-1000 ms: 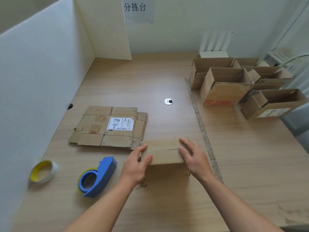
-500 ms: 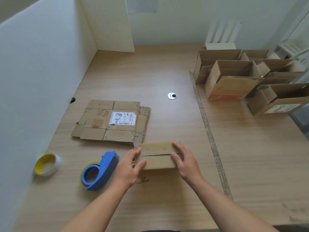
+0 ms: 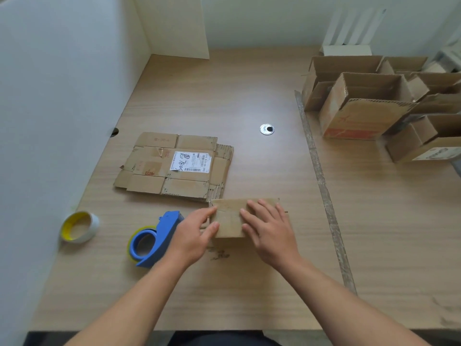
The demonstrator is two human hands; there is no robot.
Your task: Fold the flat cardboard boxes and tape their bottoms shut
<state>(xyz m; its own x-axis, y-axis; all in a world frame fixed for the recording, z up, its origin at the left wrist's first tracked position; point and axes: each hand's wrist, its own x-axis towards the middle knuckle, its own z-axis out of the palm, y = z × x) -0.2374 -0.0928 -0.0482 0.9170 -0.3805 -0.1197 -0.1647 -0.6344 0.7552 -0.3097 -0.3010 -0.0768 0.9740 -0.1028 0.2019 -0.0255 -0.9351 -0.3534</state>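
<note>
Your right hand (image 3: 269, 233) has slid leftward across the top of the small box (image 3: 229, 221) in the last half second. It now lies flat on it, fingers straight, pressing the flaps down. Your left hand (image 3: 192, 236) touches the box's left end with fingers extended, gripping nothing.

The box sits on the table (image 3: 249, 283) near you, just beside the near right corner of the flat stack (image 3: 174, 168). It is brown, worn corrugated card. Its flaps are folded in and meet along a seam running left to right, with no tape visible on it (so taping, I judge, is what remains here).

Just left of your left hand lies the blue tape dispenser (image 3: 159, 238), untouched, with a spare roll (image 3: 79, 227) further left. Several folded boxes (image 3: 361, 106) stand far right, while the flat stack waits unfolded.
</note>
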